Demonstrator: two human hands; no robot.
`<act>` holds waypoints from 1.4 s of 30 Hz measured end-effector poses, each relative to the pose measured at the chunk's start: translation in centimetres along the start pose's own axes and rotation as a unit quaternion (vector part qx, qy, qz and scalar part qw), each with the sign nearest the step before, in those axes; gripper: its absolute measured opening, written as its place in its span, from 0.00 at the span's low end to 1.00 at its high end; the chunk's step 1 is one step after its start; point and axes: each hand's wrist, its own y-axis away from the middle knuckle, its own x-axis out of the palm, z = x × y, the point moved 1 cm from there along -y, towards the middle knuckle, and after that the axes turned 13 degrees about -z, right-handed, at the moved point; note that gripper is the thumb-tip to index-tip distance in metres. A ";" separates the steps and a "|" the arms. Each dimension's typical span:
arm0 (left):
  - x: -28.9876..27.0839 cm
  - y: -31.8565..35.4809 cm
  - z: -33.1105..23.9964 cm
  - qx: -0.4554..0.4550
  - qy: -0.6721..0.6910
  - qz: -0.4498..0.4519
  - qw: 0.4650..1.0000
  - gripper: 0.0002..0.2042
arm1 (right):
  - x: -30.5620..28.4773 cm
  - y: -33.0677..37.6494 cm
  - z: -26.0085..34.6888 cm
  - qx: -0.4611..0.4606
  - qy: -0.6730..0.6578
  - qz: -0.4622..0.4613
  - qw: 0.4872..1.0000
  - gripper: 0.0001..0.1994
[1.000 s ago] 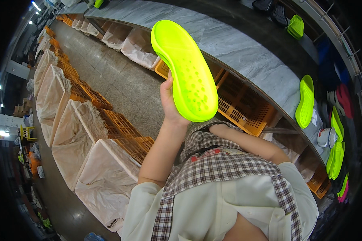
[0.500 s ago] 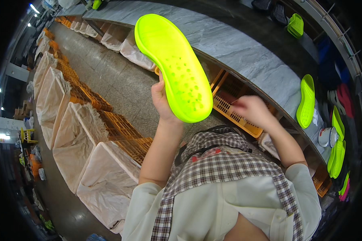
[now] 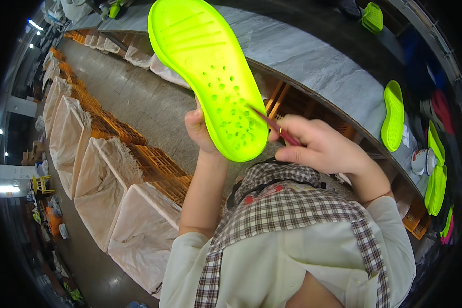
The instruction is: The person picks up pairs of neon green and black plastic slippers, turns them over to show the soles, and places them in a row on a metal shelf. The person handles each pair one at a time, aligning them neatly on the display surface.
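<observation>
- So the left hand (image 3: 203, 131) has the neon yellow-green shoe sole (image 3: 208, 77) held up in the air in front of the person, fingers wrapped around its lower end from behind, thumb on the left edge. It's carried by nothing but that hand, tread side facing the camera, with ribs up top and a field of little round holes lower down.
- The right hand (image 3: 321, 146) is pinched shut on a thin reddish pick (image 3: 272, 123), some kind of stick or needle tool, hard to say which. Its tip sits right at the holes near the sole's right edge.
- My read: this is the poking or cleaning-out step, going hole by hole. Can't tell how many holes are done, they all look alike from here.
- The next move, I'd guess, calls for a steady left hand and tiny aimed jabs, since the holes sit close together and the tip could skid off that slick surface.
- Off to the right, the long grey counter (image 3: 313, 56) curves away, with another yellow-green sole (image 3: 393, 115) lying near its near edge and more stacked further right (image 3: 436, 177).
- To the left, below, are rows of orange crates (image 3: 159, 164) lined with pale sacks (image 3: 100, 190) along the floor.
</observation>
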 end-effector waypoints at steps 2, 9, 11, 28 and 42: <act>-0.2 0.4 -0.4 0.017 -0.006 -0.037 0.999 0.33 | 0.4 -0.1 0.0 0.013 0.039 0.079 0.996 0.14; -0.4 0.9 -0.4 0.011 0.006 -0.064 0.998 0.34 | 1.8 -1.1 -0.1 -0.028 0.056 0.139 0.988 0.15; -0.4 1.0 -0.5 0.011 0.002 -0.058 0.998 0.34 | 1.7 -1.2 0.1 -0.028 0.066 0.143 0.987 0.15; -3.1 0.9 0.0 -0.056 0.022 -0.002 0.998 0.32 | -1.5 1.2 -4.8 0.089 -0.206 -0.151 0.963 0.09; 1.1 -2.0 12.1 -0.138 -0.375 0.092 0.912 0.35 | -3.4 15.3 -9.7 0.204 -0.443 -0.488 0.724 0.20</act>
